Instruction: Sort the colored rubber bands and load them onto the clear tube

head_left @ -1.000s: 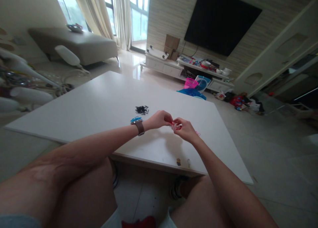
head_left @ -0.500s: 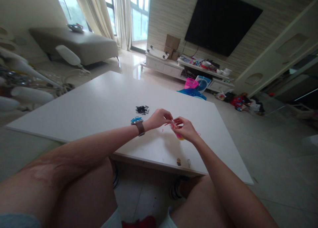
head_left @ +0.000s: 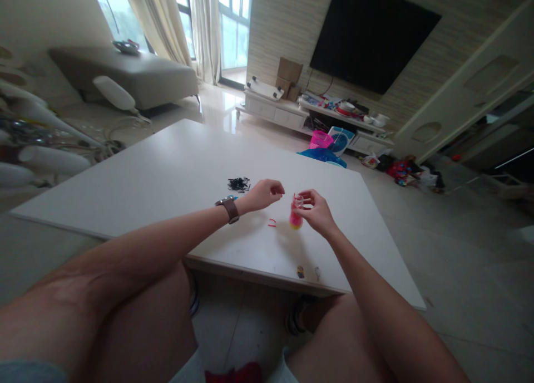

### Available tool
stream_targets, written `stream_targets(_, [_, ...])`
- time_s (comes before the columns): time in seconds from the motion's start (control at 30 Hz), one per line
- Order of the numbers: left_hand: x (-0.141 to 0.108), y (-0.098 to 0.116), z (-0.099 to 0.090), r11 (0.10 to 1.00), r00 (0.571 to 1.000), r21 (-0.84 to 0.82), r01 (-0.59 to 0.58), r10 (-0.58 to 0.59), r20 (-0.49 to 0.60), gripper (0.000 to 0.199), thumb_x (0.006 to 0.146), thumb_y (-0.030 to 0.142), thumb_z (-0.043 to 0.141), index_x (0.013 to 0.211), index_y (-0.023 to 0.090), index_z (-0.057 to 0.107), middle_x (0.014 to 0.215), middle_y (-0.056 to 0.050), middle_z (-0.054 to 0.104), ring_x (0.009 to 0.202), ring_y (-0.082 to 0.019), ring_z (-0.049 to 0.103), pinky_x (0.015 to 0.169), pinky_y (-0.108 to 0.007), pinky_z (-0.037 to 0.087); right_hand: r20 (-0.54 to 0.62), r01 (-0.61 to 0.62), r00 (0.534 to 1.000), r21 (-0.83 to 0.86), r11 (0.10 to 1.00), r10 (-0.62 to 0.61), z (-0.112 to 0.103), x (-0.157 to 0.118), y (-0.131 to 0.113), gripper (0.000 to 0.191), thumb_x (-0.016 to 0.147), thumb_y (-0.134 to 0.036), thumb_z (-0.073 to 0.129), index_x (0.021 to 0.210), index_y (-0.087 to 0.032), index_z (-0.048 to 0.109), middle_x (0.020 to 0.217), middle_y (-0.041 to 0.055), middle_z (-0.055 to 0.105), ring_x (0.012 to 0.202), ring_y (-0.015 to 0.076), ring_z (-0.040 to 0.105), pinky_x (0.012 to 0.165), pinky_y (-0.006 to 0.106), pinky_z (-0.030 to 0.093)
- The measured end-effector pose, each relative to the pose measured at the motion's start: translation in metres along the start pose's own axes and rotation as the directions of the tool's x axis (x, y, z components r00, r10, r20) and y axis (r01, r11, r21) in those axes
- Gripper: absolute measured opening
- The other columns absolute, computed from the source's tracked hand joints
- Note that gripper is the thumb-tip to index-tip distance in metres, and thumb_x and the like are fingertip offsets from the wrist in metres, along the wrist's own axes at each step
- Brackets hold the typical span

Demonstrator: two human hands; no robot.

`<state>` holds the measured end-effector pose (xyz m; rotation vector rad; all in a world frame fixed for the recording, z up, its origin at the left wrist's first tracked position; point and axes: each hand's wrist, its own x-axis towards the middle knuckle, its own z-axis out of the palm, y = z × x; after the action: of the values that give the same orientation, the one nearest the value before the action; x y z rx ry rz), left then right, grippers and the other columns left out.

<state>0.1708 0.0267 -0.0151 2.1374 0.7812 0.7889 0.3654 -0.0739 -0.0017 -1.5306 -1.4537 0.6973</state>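
Observation:
My right hand [head_left: 314, 209] grips a small clear bottle [head_left: 296, 219] with pink contents and a yellow layer at its base. A red strip shows at the bottle's mouth. To the left of it, apart from the bottle, my left hand [head_left: 269, 194] has its fingers curled together; what they hold, if anything, is too small to name. Small pink pieces [head_left: 272, 223] lie on the white table below my left hand. A pile of black pieces [head_left: 238, 184] is beyond my left wrist, and blue pieces show partly behind the watch.
Two small objects, one a yellow and blue figure [head_left: 300, 271], lie near the table's [head_left: 167, 171] front edge. Past the far edge are a pink basket [head_left: 321, 140] and a blue item. A low cabinet [head_left: 271, 111] stands against the wall.
My left hand has moved away from the bottle, up and to the left. The bottle now shows more upright in my right hand, and more pink pieces are visible on the table.

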Motion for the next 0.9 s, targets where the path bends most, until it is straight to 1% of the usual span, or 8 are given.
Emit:
stream_targets(0.1, [0.000,-0.020,-0.001,0.984,0.988,0.153,0.092,-0.109,0.110,0.019,0.074,0.010,0.062,0.089,0.013,0.073,0.086,-0.006,0.074,0.077,-0.016,0.065,0.071,-0.025,0.049,-0.048,0.001,0.999,0.038,0.999,0.001,-0.001,0.001,-0.002,0.042,0.058,-0.022,0.074,0.098,-0.020,0.059,0.097,0.0033,0.065,0.085,0.0184,0.064,0.072,0.032,0.058])
stream_targets(0.2, [-0.002,-0.039,0.000,0.954,0.953,0.269,0.132,-0.196,0.231,0.022,0.072,0.013,0.067,0.094,0.014,0.073,0.092,-0.006,0.074,0.079,-0.017,0.066,0.069,-0.024,0.047,-0.076,0.038,0.996,0.039,0.999,-0.035,-0.001,0.000,-0.005,0.051,0.060,-0.022,0.074,0.107,-0.023,0.056,0.098,0.0021,0.063,0.085,0.0174,0.063,0.073,0.032,0.058])
stream_targets(0.37, [-0.007,-0.054,0.017,0.919,0.899,0.394,0.003,-0.175,0.402,0.052,0.059,0.037,0.086,0.104,0.015,0.072,0.105,-0.011,0.071,0.091,-0.023,0.065,0.076,-0.025,0.047,-0.052,0.081,0.996,0.061,0.995,-0.078,-0.001,-0.004,-0.009,0.048,0.064,-0.023,0.073,0.108,-0.026,0.052,0.097,0.0001,0.062,0.087,0.0174,0.064,0.074,0.030,0.058])
stream_targets(0.47, [-0.009,-0.052,0.030,0.907,0.906,0.416,-0.072,-0.115,0.407,0.050,0.059,0.036,0.085,0.102,0.014,0.072,0.106,-0.013,0.069,0.091,-0.024,0.064,0.077,-0.026,0.047,-0.064,0.072,0.996,0.056,0.996,-0.068,-0.003,-0.004,-0.009,0.044,0.065,-0.025,0.073,0.103,-0.026,0.051,0.098,0.0003,0.062,0.089,0.0177,0.064,0.073,0.030,0.058])
stream_targets(0.57, [-0.010,-0.048,0.041,0.924,0.913,0.374,-0.075,-0.087,0.399,0.029,0.065,0.027,0.079,0.091,0.015,0.073,0.096,-0.010,0.070,0.083,-0.021,0.063,0.072,-0.025,0.045,-0.090,0.061,0.994,0.045,0.997,-0.057,-0.005,-0.004,-0.008,0.045,0.065,-0.025,0.074,0.103,-0.026,0.050,0.099,0.0004,0.062,0.089,0.0179,0.064,0.072,0.030,0.059])
stream_targets(0.7, [-0.012,-0.046,0.049,0.951,0.899,0.308,-0.011,-0.126,0.420,0.003,0.068,0.016,0.070,0.070,0.016,0.071,0.071,-0.004,0.070,0.066,-0.016,0.060,0.063,-0.024,0.042,-0.106,0.054,0.993,0.042,0.998,-0.049,-0.009,-0.004,-0.007,0.047,0.063,-0.024,0.075,0.104,-0.025,0.050,0.099,0.0009,0.062,0.088,0.0180,0.064,0.071,0.030,0.058])
stream_targets(0.8, [-0.012,-0.047,0.053,0.953,0.887,0.303,0.011,-0.149,0.436,0.007,0.067,0.013,0.068,0.061,0.017,0.069,0.063,-0.003,0.068,0.059,-0.014,0.057,0.059,-0.024,0.040,-0.112,0.046,0.993,0.042,0.998,-0.041,-0.011,-0.004,-0.006,0.048,0.062,-0.023,0.075,0.104,-0.025,0.051,0.099,0.0014,0.062,0.087,0.0180,0.063,0.071,0.030,0.058])
stream_targets(0.9, [-0.006,-0.050,0.052,0.948,0.915,0.315,0.051,-0.170,0.365,0.006,0.066,0.015,0.069,0.060,0.017,0.070,0.063,-0.004,0.070,0.059,-0.015,0.059,0.060,-0.024,0.043,-0.131,0.048,0.991,0.040,0.998,-0.042,-0.012,-0.003,-0.005,0.049,0.062,-0.023,0.075,0.104,-0.025,0.052,0.098,0.0014,0.062,0.087,0.0178,0.063,0.070,0.030,0.058])
